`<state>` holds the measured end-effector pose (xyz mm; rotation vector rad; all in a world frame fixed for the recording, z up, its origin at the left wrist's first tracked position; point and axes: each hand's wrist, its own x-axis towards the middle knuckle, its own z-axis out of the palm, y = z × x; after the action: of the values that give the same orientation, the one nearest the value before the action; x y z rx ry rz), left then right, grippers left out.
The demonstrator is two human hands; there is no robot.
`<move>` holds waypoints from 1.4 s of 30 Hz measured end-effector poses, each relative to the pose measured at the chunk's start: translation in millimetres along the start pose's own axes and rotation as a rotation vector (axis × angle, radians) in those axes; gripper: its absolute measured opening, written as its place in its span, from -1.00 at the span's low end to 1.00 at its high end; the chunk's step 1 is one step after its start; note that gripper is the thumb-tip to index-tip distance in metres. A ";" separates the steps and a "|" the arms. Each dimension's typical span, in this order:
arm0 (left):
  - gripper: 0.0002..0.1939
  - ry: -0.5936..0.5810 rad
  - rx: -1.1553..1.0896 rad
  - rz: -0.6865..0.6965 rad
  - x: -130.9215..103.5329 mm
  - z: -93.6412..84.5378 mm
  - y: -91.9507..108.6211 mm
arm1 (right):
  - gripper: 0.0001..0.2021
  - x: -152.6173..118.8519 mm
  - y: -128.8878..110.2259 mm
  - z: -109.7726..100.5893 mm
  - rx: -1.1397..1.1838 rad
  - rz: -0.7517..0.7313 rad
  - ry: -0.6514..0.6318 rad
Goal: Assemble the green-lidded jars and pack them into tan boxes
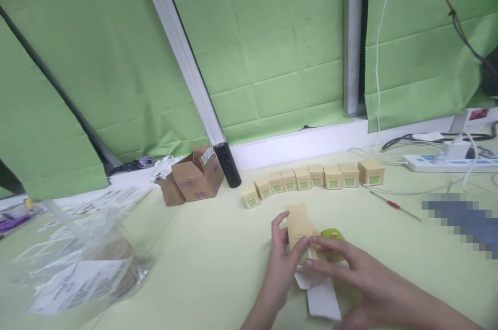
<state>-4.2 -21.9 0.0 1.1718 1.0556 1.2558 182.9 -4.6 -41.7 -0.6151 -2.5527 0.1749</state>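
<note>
A small tan cardboard box [299, 221] with its flaps out is between my hands, low in the middle of the view. My left hand [278, 257] grips it from the left, thumb across the front and fingers behind. From the right, my right hand [361, 273] has its thumb and fingertips closed on the box's side edge. White inner flaps [323, 300] hang from the near end towards me. Just behind my right fingers lies a yellow-green rounded object [332, 236], partly covered, whose kind I cannot make out.
Several small closed tan boxes [302, 178] with green labels stand in a curved row behind. Left of them are a black cylinder [229, 165] and an open brown carton [200, 174]. A clear plastic bag [89, 267], a red-handled screwdriver [393, 205] and a power strip [424, 163] lie around.
</note>
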 end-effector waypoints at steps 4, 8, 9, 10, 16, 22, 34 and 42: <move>-0.56 -0.012 0.119 0.060 2.5 -7.0 1.5 | -0.23 -2.1 5.4 0.5 -0.043 -0.041 0.105; -0.18 -0.286 -0.047 0.155 4.4 -13.3 -7.6 | -0.36 -4.4 6.2 -1.1 0.041 0.087 0.276; -0.14 -0.311 -0.048 0.173 4.5 -14.0 -11.2 | -0.37 -5.0 5.9 -2.0 0.061 0.112 0.298; -0.14 -0.314 -0.023 0.180 4.7 -14.1 -14.8 | -0.38 -5.5 5.5 -3.0 0.072 0.123 0.304; -0.58 -0.198 0.006 0.159 7.8 -9.0 -24.5 | -0.35 -5.7 2.5 -4.8 0.081 0.040 0.259; -0.56 -0.260 0.054 0.166 5.5 -9.0 -15.4 | -0.47 -5.1 1.8 -5.9 0.129 0.036 0.377; -0.54 -0.274 0.013 0.195 4.5 -9.2 -12.2 | -0.67 -0.8 -4.8 -10.8 0.108 0.060 0.408; -0.60 -0.333 0.028 0.209 3.5 -6.5 -22.2 | -0.63 6.1 -6.6 -9.0 0.337 0.127 0.552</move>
<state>-7.6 -17.2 -22.7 1.4830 0.7199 1.1543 180.2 -7.6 -29.7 -0.5930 -1.9010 0.4081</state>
